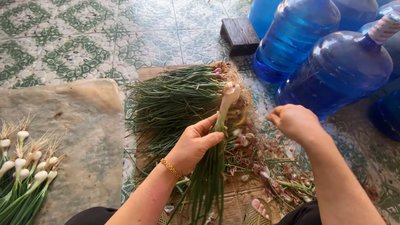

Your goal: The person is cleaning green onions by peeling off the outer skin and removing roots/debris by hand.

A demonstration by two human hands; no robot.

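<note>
A long green-stalked, white-bulbed onion [223, 121] is gripped by the left hand [193, 143]; the right hand [293, 121] is clenched, possibly on peel. The bulb above the fingers may snap if overbent.

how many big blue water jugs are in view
At least 5 water jugs, all top right: nearest one, one behind it, one at the top edge, one partly hidden, one at the right edge. More may be hidden.

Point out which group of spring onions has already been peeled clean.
The small row of spring onions on the pale sheet at far left: their bulbs are bare white, while the big pile on the cardboard has purplish skins.
</note>
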